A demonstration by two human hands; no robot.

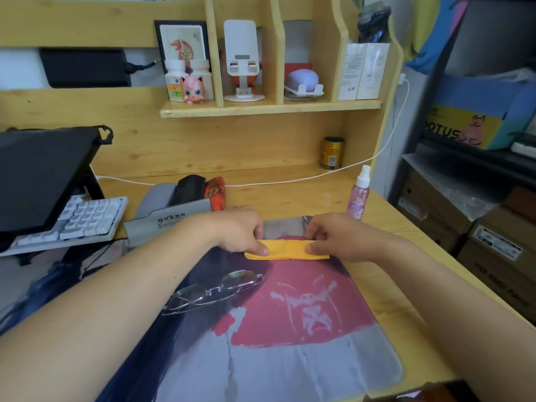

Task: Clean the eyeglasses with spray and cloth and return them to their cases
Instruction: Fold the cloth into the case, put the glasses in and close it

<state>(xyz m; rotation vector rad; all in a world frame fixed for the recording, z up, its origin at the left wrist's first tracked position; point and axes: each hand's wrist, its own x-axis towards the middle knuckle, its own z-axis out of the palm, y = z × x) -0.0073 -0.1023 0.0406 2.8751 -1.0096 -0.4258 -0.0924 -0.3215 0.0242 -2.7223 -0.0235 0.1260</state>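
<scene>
Lying left-right, folded cloth (287, 250) between pinching left hand (240, 232), right hand (336, 236)

So all you get of the person is two bare forearms coming in from the bottom corners, plus the left hand (243, 232) and right hand (336, 236). No sleeves anywhere in view, so whatever top they've got on ends above the elbow or out of shot. No watch, no bracelet, no rings that I can make out. Nails look short and plain, though it's a bit too blurry to swear by. Forearms look wide near the lens, wide-angle distortion.
</scene>
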